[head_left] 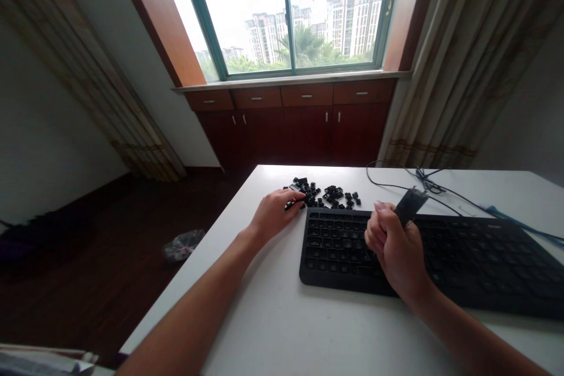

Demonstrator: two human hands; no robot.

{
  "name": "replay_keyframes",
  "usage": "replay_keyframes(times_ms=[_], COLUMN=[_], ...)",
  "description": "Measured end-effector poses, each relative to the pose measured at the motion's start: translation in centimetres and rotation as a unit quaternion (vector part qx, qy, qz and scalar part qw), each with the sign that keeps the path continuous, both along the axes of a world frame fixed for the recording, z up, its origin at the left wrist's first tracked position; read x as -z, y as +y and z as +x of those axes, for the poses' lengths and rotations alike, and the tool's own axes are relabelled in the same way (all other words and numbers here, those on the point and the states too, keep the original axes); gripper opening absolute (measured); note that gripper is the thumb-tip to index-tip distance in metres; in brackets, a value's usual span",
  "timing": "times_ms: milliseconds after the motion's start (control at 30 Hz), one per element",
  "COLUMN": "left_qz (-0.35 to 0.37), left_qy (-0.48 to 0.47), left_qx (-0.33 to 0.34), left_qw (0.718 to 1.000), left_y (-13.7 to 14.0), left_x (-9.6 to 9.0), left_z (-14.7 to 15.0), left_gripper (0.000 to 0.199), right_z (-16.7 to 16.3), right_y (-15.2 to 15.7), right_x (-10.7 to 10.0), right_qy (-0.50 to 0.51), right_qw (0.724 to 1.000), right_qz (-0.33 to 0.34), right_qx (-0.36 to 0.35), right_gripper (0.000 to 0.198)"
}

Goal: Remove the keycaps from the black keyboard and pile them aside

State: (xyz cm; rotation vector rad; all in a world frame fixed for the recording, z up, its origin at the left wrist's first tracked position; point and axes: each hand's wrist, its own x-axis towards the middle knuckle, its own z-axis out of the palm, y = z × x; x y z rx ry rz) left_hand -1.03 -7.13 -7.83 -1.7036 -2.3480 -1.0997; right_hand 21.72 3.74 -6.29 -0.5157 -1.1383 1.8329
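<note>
A black keyboard (339,279) lies on the white table, with many key positions on its left part bare of caps. Beside its upper left corner is a loose pile of black keycaps (333,192). My left hand (275,211) rests at the left edge of this pile, thumb and fingers drawn together. Something dark shows between those fingers, too small to make out. Above the middle of the keyboard, my right hand (396,247) is wrapped round a dark flat tool with a notched end (410,204), which points up and away.
Thin black cable (434,185) runs in loops behind the keyboard, and a blue strip (506,217) lies at the right. The white table (264,329) ends at a slanted left edge. A clear plastic bag (183,245) is on the floor. Low red cabinets (304,135) stand under the window.
</note>
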Motion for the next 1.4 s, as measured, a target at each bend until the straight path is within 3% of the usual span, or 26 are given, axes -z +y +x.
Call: replay_keyframes(times_ms=[167,300,533,1067,1400], left_qz=[0.027,0.043,-0.001,-0.044,0.018], left_qy=[-0.053,-0.074,-0.038,0.019,0.072], left_qx=[-0.043,-0.115,-0.233,-0.126,-0.107], left_qw=[0.997,0.990,0.972,0.991,0.991], left_y=[0.2,-0.3,-1.8,-0.4,-0.3], left_x=[0.0,-0.6,-0.2,1.3,1.4], left_z=[-0.7,-2.2,-5.4,-4.1,-3.8], left_gripper=[0.026,0.039,0.029,0.030,0.030], right_z=[0.1,0.2,0.0,0.0,0.1], right_y=[0.1,0.1,0.1,0.3,0.5], right_x=[0.2,0.2,0.1,0.2,0.6], right_qy=[0.004,0.003,0.007,0.006,-0.007], right_qw=[1.000,1.000,1.000,1.000,0.999], right_qz=[-0.001,0.002,0.003,0.011,0.030], right_qx=[0.000,-0.005,-0.007,-0.008,-0.009], right_gripper=[0.048,0.048,0.048,0.046,0.045])
